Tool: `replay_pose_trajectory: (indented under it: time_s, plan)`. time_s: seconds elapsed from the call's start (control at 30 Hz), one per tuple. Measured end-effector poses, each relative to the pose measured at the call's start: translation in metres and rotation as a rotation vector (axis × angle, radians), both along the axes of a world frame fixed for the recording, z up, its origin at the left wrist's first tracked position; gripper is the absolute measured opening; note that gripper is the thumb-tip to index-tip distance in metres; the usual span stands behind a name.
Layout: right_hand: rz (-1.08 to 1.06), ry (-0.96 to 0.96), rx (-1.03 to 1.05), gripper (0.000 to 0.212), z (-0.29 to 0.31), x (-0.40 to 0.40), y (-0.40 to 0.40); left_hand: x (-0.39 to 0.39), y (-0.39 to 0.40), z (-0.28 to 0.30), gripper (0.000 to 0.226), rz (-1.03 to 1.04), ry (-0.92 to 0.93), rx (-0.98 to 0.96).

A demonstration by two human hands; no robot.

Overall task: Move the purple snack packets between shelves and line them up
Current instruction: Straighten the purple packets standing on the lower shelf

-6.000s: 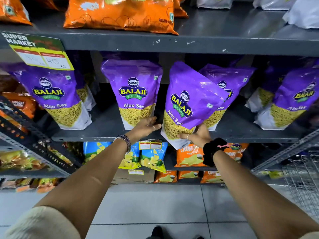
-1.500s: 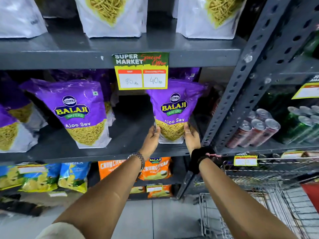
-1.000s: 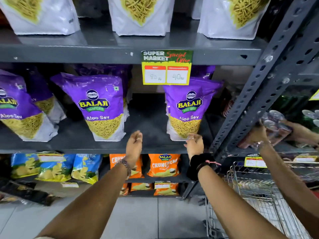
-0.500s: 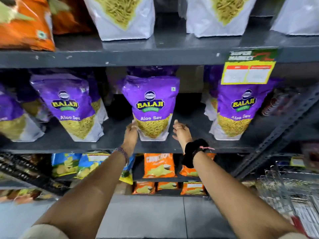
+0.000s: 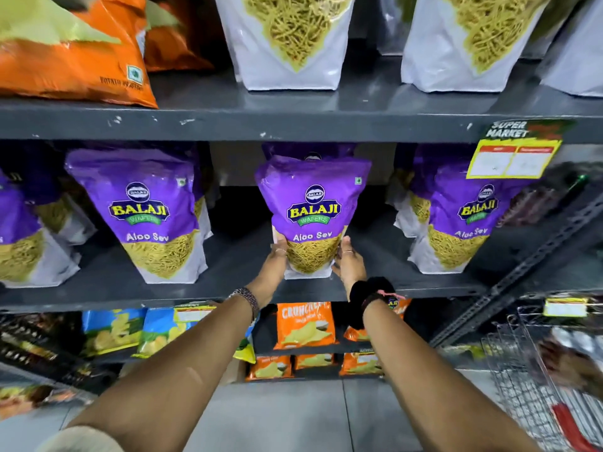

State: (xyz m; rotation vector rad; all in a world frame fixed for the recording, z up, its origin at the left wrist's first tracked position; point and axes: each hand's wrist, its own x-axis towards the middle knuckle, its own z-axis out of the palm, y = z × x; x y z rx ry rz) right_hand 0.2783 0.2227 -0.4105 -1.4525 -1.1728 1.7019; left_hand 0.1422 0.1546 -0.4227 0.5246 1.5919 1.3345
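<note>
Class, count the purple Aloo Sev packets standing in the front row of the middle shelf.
4: far-left packet, cut by the frame; left packet; centre packet, in both hands' grip; right packet under the price tag. More packets stand partly hidden behind.

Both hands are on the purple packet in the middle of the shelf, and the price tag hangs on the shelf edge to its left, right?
Not quite. In the head view the price tag hangs to the right of the purple packet. The left hand and right hand do hold that packet by its lower sides.
</note>
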Motion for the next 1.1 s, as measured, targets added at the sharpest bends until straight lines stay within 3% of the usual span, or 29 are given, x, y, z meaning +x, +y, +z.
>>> replay_pose_trajectory:
  time_s: [0.23, 0.37, 0.47, 0.6, 0.7, 0.87, 0.97, 1.1]
  plan:
    - [-0.014, -0.026, -0.024, 0.049, 0.008, 0.021, -0.012, 0.031, -0.026, 0.027, 0.045, -0.067, 0.097, -0.057]
    - [-0.085, -0.092, -0.132, 0.039, -0.005, 0.035, -0.022, 0.022, -0.043, 0.01, 0.049, 0.054, 0.119, -0.111]
    - [-0.025, -0.149, -0.234, 0.029, -0.01, 0.04, -0.028, 0.015, -0.059, 0.002, 0.04, 0.142, 0.102, -0.047]
    - [0.083, -0.096, -0.217, 0.011, 0.005, 0.024, -0.034, -0.014, -0.075, 0.007, 0.022, 0.261, 0.267, -0.043]
    - [0.129, -0.026, -0.159, 0.021, 0.017, 0.003, -0.044, -0.036, -0.092, 0.004, 0.023, 0.443, 0.257, -0.056]
    - [0.19, 0.067, -0.118, 0.035, 0.024, -0.038, -0.07, -0.067, -0.125, 0.013, 0.015, 0.525, 0.316, -0.097]
    - [0.206, 0.09, -0.109, 0.038, 0.021, -0.067, -0.089, -0.081, -0.143, 0.031, 0.035, 0.538, 0.288, -0.098]
    - [0.217, 0.065, -0.113, 0.036, 0.016, -0.11, -0.135, -0.11, -0.162, 0.031, 0.06, 0.39, 0.131, -0.13]
